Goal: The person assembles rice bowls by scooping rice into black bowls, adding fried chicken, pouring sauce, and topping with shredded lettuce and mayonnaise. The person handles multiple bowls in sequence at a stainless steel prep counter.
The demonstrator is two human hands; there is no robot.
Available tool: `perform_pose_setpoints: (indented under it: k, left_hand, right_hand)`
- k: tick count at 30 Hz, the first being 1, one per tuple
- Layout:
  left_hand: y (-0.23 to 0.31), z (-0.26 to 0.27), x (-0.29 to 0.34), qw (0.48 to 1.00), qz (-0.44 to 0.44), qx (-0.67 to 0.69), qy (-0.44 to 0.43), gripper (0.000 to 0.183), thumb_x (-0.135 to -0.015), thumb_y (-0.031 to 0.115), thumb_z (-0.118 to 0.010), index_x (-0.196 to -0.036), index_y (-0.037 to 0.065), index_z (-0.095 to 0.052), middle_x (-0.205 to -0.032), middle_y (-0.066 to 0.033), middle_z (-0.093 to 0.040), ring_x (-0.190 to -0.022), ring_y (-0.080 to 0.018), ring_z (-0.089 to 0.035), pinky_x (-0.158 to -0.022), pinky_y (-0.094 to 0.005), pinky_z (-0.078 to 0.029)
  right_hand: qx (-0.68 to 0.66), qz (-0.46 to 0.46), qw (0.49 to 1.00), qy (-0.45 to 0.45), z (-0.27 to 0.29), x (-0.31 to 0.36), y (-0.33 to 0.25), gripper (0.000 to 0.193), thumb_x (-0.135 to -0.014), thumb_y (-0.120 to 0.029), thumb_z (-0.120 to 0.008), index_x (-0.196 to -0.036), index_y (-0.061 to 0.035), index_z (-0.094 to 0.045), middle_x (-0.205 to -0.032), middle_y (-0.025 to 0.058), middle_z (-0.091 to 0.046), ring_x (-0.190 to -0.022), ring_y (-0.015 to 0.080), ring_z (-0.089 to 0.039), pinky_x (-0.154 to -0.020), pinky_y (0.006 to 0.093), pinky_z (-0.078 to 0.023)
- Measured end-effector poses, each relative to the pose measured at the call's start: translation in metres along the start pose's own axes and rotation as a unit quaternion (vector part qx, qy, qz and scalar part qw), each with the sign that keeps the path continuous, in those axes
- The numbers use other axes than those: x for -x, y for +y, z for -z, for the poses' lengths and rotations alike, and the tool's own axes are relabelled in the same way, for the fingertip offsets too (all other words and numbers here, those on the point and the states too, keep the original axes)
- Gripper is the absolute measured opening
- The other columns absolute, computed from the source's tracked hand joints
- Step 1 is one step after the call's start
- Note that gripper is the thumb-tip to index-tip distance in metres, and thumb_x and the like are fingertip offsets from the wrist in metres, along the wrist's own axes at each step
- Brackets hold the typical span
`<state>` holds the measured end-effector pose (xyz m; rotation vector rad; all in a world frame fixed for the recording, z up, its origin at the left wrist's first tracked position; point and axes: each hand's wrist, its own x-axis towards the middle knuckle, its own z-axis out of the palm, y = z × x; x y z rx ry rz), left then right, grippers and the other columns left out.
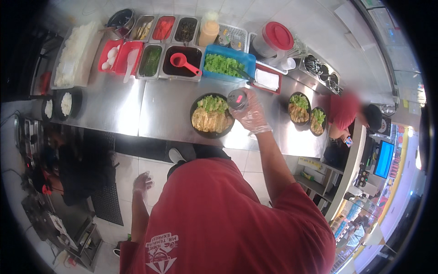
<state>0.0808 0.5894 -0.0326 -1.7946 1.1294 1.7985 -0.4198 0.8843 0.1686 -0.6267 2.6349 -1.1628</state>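
My right hand (252,114), in a clear plastic glove, is wrapped round a shaker (237,99) with a grey top, tilted over the right edge of a black bowl (195,127). In that bowl, browned slices of food (210,121) lie in front of chopped green lettuce (212,104). Down at my left side, away from the counter, my left hand (143,182) hangs gloved, its fingers loosely apart and nothing in them. Two more filled bowls, a larger one (299,108) and a smaller one (317,121), stand to the right on the steel counter (169,102).
Along the back are a blue lettuce tub (250,60), a sauce pan with a red ladle (179,60), a squeeze bottle (209,33) and a red-lidded jug (277,37). Rice bowls (66,104) stand far left. Other people are at the right (345,109) and left (82,169).
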Motion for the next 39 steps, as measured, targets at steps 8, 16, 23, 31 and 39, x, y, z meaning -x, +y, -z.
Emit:
perform_pose_setpoints:
  k: [8,16,23,31,39]
  left_hand:
    - [-0.003,-0.035,0.02,0.999,0.029,0.011,0.023,0.048,-0.101,0.034,-0.056,-0.145,0.014,-0.058,-0.123,-0.0104,-0.068,-0.091,-0.0231,-0.067,-0.076,-0.0359,-0.052]
    - [-0.047,-0.049,0.048,0.994,0.052,0.084,0.036,0.047,-0.102,0.033,-0.059,-0.145,0.014,-0.054,-0.113,-0.0115,-0.066,-0.083,-0.0229,-0.063,-0.065,-0.0324,-0.047]
    - [-0.087,-0.047,0.044,0.999,-0.025,-0.034,0.003,0.047,-0.103,0.03,-0.059,-0.146,0.013,-0.053,-0.113,-0.0114,-0.066,-0.079,-0.0232,-0.062,-0.063,-0.0337,-0.046]
    - [-0.008,-0.05,0.051,0.997,0.017,0.052,0.049,0.056,-0.098,0.037,-0.065,-0.146,0.01,-0.054,-0.12,-0.0138,-0.068,-0.092,-0.0255,-0.068,-0.07,-0.0359,-0.053]
    - [-0.009,-0.055,0.044,0.999,0.016,0.018,0.048,0.063,-0.096,0.041,-0.07,-0.149,0.012,-0.053,-0.128,-0.0176,-0.068,-0.09,-0.0283,-0.07,-0.069,-0.0378,-0.053]
  right_hand:
    - [0.179,0.014,0.976,0.121,0.054,-0.207,-0.016,0.061,-0.082,-0.038,-0.079,-0.127,-0.0015,-0.059,-0.131,0.024,-0.06,-0.123,0.0411,-0.06,-0.103,0.0468,-0.051]
    - [0.338,-0.067,0.936,-0.075,-0.008,-0.327,0.04,0.041,-0.088,-0.02,-0.065,-0.124,-0.0006,-0.069,-0.126,0.026,-0.068,-0.119,0.0409,-0.067,-0.099,0.0469,-0.054]
    - [0.343,-0.088,0.92,-0.165,-0.007,-0.347,0.04,0.035,-0.09,-0.018,-0.062,-0.12,-0.0032,-0.073,-0.122,0.0239,-0.071,-0.116,0.0393,-0.069,-0.098,0.0461,-0.055]
    - [0.214,-0.021,0.974,-0.077,0.025,-0.328,0.042,0.042,-0.087,-0.021,-0.063,-0.127,-0.0127,-0.072,-0.123,0.0196,-0.072,-0.117,0.0371,-0.068,-0.102,0.0449,-0.051]
    - [0.207,-0.003,0.974,-0.091,0.018,-0.33,0.045,0.044,-0.085,-0.024,-0.066,-0.128,-0.0131,-0.07,-0.125,0.0179,-0.072,-0.118,0.0365,-0.067,-0.101,0.0438,-0.051]
